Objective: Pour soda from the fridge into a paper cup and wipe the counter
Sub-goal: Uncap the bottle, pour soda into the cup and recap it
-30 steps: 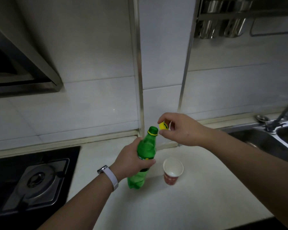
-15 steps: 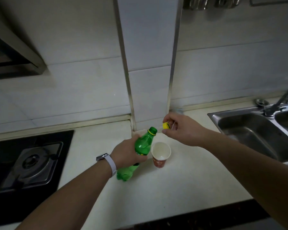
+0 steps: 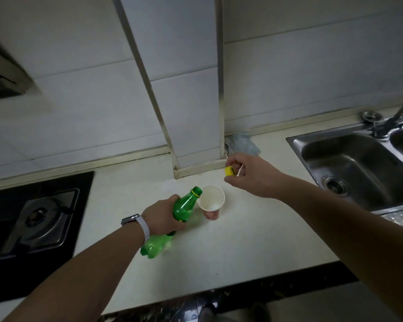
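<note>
With the cap off, the left hand (image 3: pixel 164 213) grips the green soda bottle (image 3: pixel 172 219), tilted, its mouth at the paper cup's (image 3: pixel 211 202) rim: pouring looks about to start. Right hand (image 3: pixel 249 174) pinches the yellow cap (image 3: pixel 229 170) just beyond the cup. Next, a steady tip; that light cup could topple. A cloth (image 3: pixel 241 145) lies behind the right hand, sink (image 3: pixel 335 163) further right, stove (image 3: pixel 42 217) left of the left hand on the bench (image 3: pixel 242 263).
</note>
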Demonstrator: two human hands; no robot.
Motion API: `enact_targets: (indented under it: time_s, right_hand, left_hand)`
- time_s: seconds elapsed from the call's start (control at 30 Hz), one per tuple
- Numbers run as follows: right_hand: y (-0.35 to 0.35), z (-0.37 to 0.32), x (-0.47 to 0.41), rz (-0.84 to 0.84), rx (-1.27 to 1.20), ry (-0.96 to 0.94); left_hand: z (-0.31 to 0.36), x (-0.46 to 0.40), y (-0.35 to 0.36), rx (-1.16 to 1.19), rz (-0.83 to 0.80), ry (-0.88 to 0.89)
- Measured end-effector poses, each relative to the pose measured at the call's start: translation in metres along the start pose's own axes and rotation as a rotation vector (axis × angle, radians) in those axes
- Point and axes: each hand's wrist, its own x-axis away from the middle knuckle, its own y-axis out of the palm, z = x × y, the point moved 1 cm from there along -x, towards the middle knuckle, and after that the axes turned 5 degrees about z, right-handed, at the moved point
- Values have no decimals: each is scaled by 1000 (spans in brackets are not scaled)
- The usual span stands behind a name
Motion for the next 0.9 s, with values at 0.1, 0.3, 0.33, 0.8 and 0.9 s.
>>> enact_targets:
  time_s: [0.1,0.3,0.33,0.8,0.9]
  right_hand:
    - [2,6,0,-27,8,15]
    - [6,11,-1,-64,19,42]
    - [7,12,-1,-66,21,44]
    - [12,16,4,-99,14,57]
    - [13,18,4,-92,16,49]
  left_hand:
    - [-2,-4,5,-22,-7,-11]
    - [-2,-11,10,-91,-41,-19]
    - [-3,-12,11,-101,-51,-20]
    - [3,-11,10,-203,-82,-25]
    - [4,-11,8,-209,-90,-28]
